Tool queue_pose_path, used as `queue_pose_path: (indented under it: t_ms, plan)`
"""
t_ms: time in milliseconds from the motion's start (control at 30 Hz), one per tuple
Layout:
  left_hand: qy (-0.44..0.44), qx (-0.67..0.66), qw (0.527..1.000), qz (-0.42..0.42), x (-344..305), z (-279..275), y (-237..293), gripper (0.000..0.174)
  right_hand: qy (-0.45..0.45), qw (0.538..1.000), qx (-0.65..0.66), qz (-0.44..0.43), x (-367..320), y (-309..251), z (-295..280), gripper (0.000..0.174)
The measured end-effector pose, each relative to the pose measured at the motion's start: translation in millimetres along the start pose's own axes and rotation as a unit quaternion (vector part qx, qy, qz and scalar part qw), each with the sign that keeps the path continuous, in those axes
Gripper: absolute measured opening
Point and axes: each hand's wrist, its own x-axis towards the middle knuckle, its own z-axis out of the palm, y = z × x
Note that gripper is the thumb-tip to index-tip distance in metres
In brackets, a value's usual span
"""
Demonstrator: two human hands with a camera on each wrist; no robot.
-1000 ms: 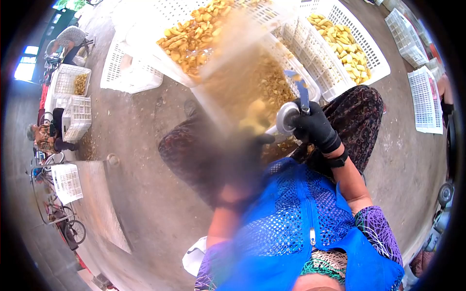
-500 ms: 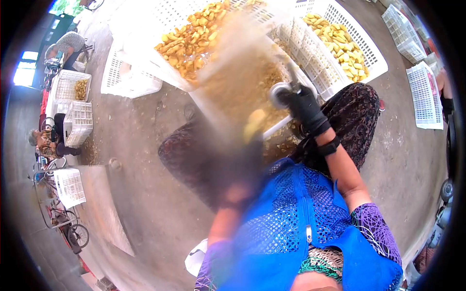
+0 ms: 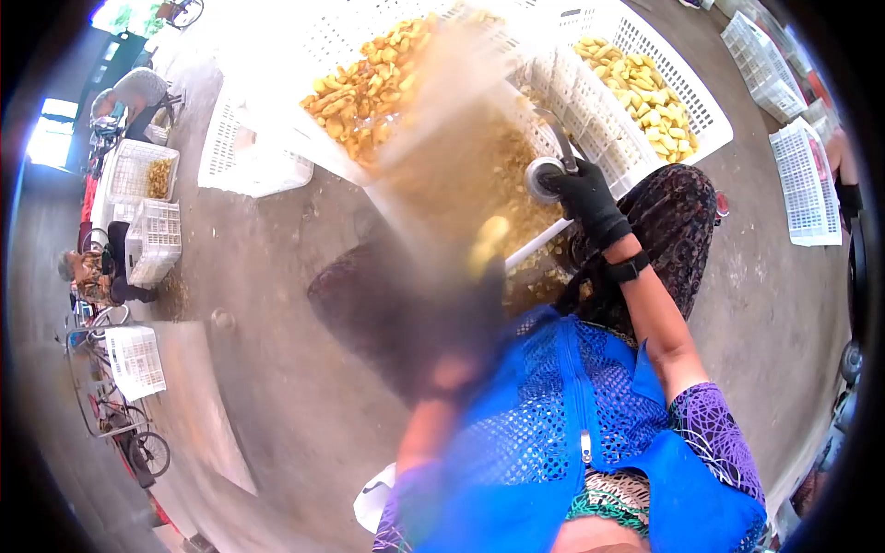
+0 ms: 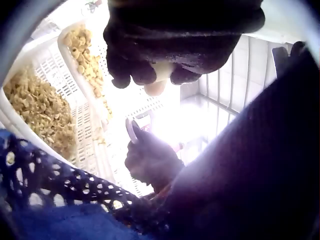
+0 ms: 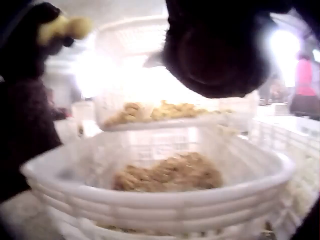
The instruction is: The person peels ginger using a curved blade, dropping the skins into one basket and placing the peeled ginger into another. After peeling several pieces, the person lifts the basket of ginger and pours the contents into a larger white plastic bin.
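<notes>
A black-gloved left hand (image 3: 452,309), blurred in the head view, holds a yellow, root-like piece (image 3: 489,241) at its fingertips. In the left wrist view that hand (image 4: 175,50) has its fingers curled round the pale piece (image 4: 161,74). The gloved right hand (image 3: 590,205) grips a tool with a round metal part (image 3: 544,178) and a curved strip (image 3: 557,134), just right of the piece and apart from it. Below both hands is a white basket (image 5: 165,200) with brown scraps (image 5: 175,172). The right wrist view shows the right glove (image 5: 215,55) dark, its fingers indistinct.
A crate rim (image 3: 710,101) surrounds pale yellow pieces (image 3: 645,92) at the upper right. Orange-brown pieces (image 3: 369,78) lie in another crate at the upper left. White crates (image 3: 807,184) stand on the floor (image 3: 277,267) at both sides. A seated person (image 3: 92,276) is at far left.
The right hand has shifted slightly, and the tool's strip is now at a different angle. The yellow piece stays in the left hand, a little lower than half a second ago.
</notes>
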Motion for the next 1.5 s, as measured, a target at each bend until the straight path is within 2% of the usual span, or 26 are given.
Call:
queue_pose_path:
  t_ms: [33,67,133,233,300,333,367,433,467,500,567,667,700,767,800,900,967,1033,1067,1167,1200,1300,1333,1433,1467,1500]
  plan:
    - [-0.001,0.003,1.0,-0.002,-0.1,-0.1,0.5,0.049,-0.008,0.97,0.095,0.223,-8.9,-47.8,-10.5,0.017]
    - [0.0,0.007,1.0,-0.002,-0.4,0.3,1.0,0.049,-0.01,0.971,0.09,0.22,-15.0,-42.2,-8.1,0.017]
    - [0.001,0.023,1.0,-0.003,0.6,0.4,0.8,0.049,-0.07,0.993,0.09,-0.034,-24.3,-23.2,2.0,0.016]
    - [0.011,0.086,0.996,0.008,2.0,4.0,-6.6,0.049,-0.084,0.938,0.306,0.14,-36.3,-102.3,15.2,0.019]
    - [0.025,0.126,0.992,0.014,3.8,6.7,-14.2,0.049,-0.099,0.939,0.307,0.115,-27.2,-88.6,17.5,0.019]
    - [0.045,0.093,0.994,0.028,9.5,16.5,-30.4,0.047,-0.136,0.948,0.224,0.179,-20.2,-79.7,15.9,0.019]
    - [0.05,0.092,0.994,0.029,9.3,-0.3,0.3,0.047,-0.169,0.946,0.135,0.242,-17.1,-70.3,12.8,0.019]
    - [-0.089,-0.049,0.976,-0.19,5.2,-34.2,53.2,0.051,-0.141,0.941,0.201,0.231,-14.2,-33.3,3.0,0.018]
    - [-0.107,-0.088,0.963,-0.231,3.6,-37.5,56.5,0.051,-0.109,0.978,0.133,0.121,-8.6,2.5,-1.8,0.017]
    - [-0.089,-0.117,0.967,-0.209,3.1,-34.8,50.1,0.051,-0.073,0.995,0.064,0.009,-4.6,23.1,-8.1,0.016]
    - [-0.059,-0.168,0.967,-0.18,6.7,-28.3,35.6,0.051,-0.078,0.997,0.022,-0.016,-11.9,10.7,-13.9,0.014]
    - [-0.044,-0.205,0.967,-0.144,16.3,-16.5,17.3,0.051,0.01,0.941,0.258,0.217,-24.1,-32.9,3.2,0.014]
    - [-0.042,-0.209,0.968,-0.133,19.7,-14.4,11.3,0.052,0.01,0.941,0.258,0.217,-28.3,-34.6,7.2,0.014]
    - [-0.041,-0.211,0.97,-0.114,23.6,-6.1,3.9,0.052,-0.065,0.986,0.156,-0.01,-35.4,-41.7,15.5,0.014]
    - [-0.041,-0.212,0.971,-0.106,25.0,-2.5,-0.3,0.052,-0.059,0.974,0.212,0.053,-42.8,-45.7,21.5,0.014]
    - [-0.04,-0.22,0.97,-0.09,23.8,4.1,-3.2,0.052,-0.103,0.974,0.196,0.041,-47.3,-39.2,24.4,0.014]
    - [-0.035,-0.222,0.971,-0.08,16.0,4.3,-3.5,0.052,-0.116,0.977,0.157,0.089,-45.2,-34.1,23.3,0.014]
    - [-0.03,-0.222,0.972,-0.073,7.6,0.9,-3.8,0.053,-0.011,0.918,0.339,0.203,-46.1,-68.5,26.8,0.012]
    - [-0.029,-0.228,0.97,-0.077,3.7,1.4,-5.0,0.053,-0.024,0.914,0.369,0.168,-46.7,-69.0,26.5,0.012]
    - [-0.023,-0.24,0.967,-0.078,0.7,-1.5,-3.2,0.053,0.033,0.852,0.43,0.296,-39.6,-58.3,22.2,0.013]
    - [-0.021,-0.242,0.967,-0.078,-0.2,-2.7,-3.0,0.053,-0.006,0.943,0.242,0.227,-36.8,-56.8,12.4,0.014]
    - [-0.02,-0.245,0.967,-0.07,-0.6,-3.1,-3.4,0.054,-0.007,0.949,0.237,0.209,-39.0,-78.4,8.6,0.014]
    - [-0.021,-0.246,0.967,-0.068,-0.9,-2.9,-3.4,0.054,-0.021,0.961,0.248,0.117,-42.0,-60.1,16.1,0.015]
    - [-0.026,-0.248,0.966,-0.07,0.5,-2.2,-2.2,0.054,-0.035,0.95,0.301,0.072,-46.7,-56.4,30.4,0.014]
    - [-0.027,-0.244,0.967,-0.068,0.6,-2.1,-1.5,0.054,-0.061,0.947,0.284,0.139,-46.0,-62.4,24.4,0.018]
    - [-0.028,-0.24,0.968,-0.065,1.3,-2.0,-1.4,0.054,-0.061,0.946,0.286,0.14,-41.9,-58.1,23.7,0.018]
